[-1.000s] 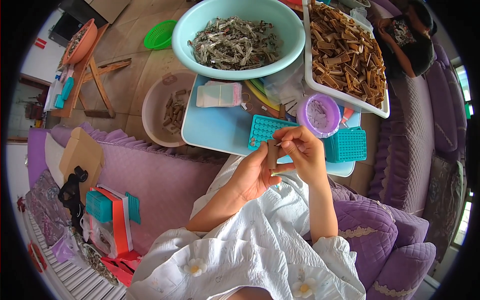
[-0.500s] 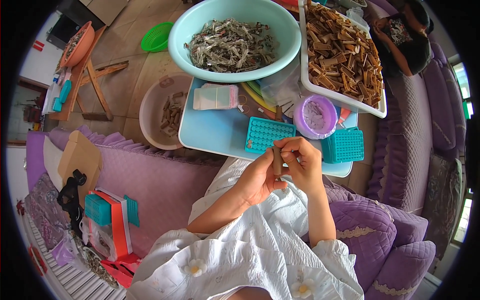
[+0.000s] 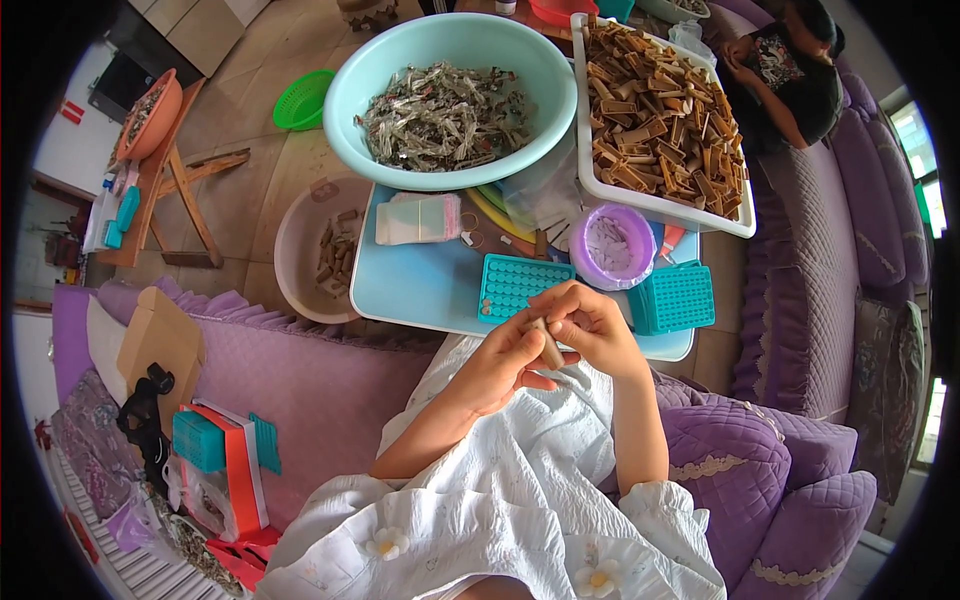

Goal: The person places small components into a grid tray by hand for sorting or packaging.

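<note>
Blue tabletop (image 3: pixel 405 285) beyond, left hand (image 3: pixel 500 365) clamps a tube (image 3: pixel 552 353), long axis slanting forward-left, right hand's (image 3: pixel 598 335) grip unclear.

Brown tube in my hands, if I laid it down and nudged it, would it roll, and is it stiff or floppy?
The brown tube would likely roll if pushed while lying on its side, since its wall looks rounded. It is probably fairly stiff, as its sides look straight where the left hand grips it.

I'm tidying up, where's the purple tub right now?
In the head view, the purple tub is right of centre, below the white tray, beside the stacked teal racks.
</note>
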Action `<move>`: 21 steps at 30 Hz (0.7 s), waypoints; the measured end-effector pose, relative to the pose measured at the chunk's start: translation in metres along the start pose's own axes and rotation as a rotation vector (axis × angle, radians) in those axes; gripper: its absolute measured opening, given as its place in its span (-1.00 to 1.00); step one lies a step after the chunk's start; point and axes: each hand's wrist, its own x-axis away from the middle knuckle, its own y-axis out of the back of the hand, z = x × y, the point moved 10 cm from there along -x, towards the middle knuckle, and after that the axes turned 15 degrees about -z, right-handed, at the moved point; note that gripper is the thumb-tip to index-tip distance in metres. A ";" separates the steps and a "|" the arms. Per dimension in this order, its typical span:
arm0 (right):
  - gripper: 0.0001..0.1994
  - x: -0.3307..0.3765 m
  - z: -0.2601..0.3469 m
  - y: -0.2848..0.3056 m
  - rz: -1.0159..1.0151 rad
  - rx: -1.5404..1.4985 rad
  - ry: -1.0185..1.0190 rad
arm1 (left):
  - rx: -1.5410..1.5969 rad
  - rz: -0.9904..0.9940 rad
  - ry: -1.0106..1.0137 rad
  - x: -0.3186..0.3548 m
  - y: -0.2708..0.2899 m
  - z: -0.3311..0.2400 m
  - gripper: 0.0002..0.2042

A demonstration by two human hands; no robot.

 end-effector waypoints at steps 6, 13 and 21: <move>-0.90 0.002 0.011 -0.001 -0.025 -0.197 -0.051 | 0.019 0.073 -0.029 0.006 -0.012 -0.015 -0.53; -0.76 0.014 -0.002 0.049 -0.447 0.053 -0.125 | -0.658 -0.164 -0.767 0.037 -0.011 -0.078 -0.68; -0.48 0.037 0.003 -0.033 -0.102 -0.450 -0.315 | -0.875 -0.339 -1.360 0.077 -0.032 -0.088 -0.69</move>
